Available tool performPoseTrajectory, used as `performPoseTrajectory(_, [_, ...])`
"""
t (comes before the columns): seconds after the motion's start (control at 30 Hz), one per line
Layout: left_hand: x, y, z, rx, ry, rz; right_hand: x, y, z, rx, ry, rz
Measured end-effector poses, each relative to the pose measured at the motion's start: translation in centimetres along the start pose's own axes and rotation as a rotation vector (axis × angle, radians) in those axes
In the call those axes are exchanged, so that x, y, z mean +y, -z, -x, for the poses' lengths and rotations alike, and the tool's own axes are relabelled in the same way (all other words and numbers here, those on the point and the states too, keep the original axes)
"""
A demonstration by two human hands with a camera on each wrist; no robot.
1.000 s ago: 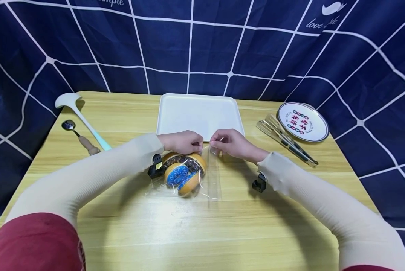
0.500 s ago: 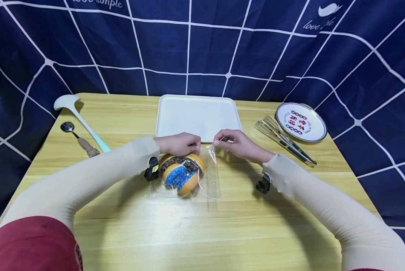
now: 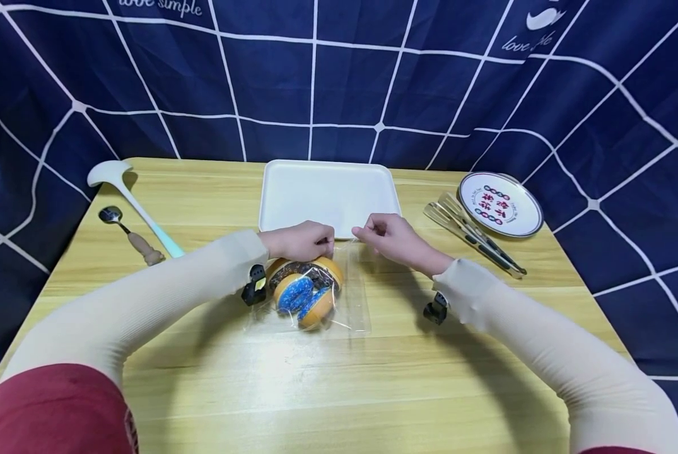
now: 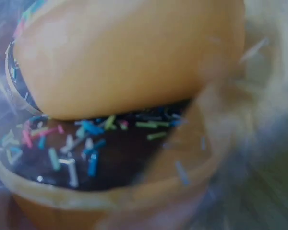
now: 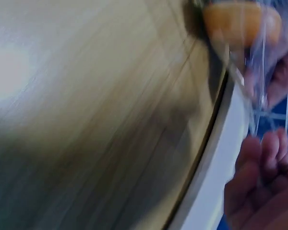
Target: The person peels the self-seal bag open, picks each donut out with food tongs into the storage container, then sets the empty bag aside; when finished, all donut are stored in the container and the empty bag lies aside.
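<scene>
clear plastic bag (image 3: 358, 312) on the wooden table (image 3: 270, 391), just in front of the white tray (image 3: 327, 192), its mouth end toward the tray's near edge. inside lie a chocolate-topped doughnut (image 4: 101, 167) with coloured sprinkles and, nearer the person, blue-topped pieces (image 3: 294, 294). the left hand (image 3: 304, 241) holds the film near the mouth in curled fingers; the right hand (image 3: 394, 241) stands close beside it, its fingers bent and the gap to the thumb narrow — whether film is caught there cannot be told. handling, as judged: light; the film limp, thin and slippery, liable to slide or tear if tugged hard; the contents probably soft and easily dented. the hold is best taken at the loose film of the mouth, a pinch on each side, rather than over the doughnuts.

lettering: "love simple" in white script on the blue grid cloth (image 3: 276, 82), upper left; at upper right "love" is legible, the following word being broken by a fold. the plate (image 3: 500, 205) bears red characters and a ring of fine print — both too small to read surely. no writing is discernible on the bag.
</scene>
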State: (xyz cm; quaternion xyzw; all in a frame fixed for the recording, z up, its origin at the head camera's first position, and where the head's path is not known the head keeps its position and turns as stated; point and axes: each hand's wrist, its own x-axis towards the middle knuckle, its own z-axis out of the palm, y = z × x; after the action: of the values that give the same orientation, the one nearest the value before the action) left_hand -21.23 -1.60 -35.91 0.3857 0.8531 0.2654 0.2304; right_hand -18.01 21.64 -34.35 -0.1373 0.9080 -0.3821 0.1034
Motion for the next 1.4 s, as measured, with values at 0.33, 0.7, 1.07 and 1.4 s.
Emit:
performPoseTrajectory(0.33, [0.4,0.0,-0.1,0.033,0.011,0.009,-2.8,-1.4,0.3,-0.007,-0.153,0.225])
performPoseTrajectory(0.7, [0.3,-0.1,0.0,0.05,0.012,0.003,-2.5,-1.3,0.1,-0.026,-0.128,0.187])
performPoseTrajectory(1.07, [0.2,-0.3,0.1,0.064,-0.013,0.023,-0.7,0.1,0.4,-0.124,-0.166,-0.005])
performPoseTrajectory(1.4, [-0.1,-0.4,0.4,0.087,-0.016,0.018,0.7,1.4,1.1,-0.195,-0.161,-0.139])
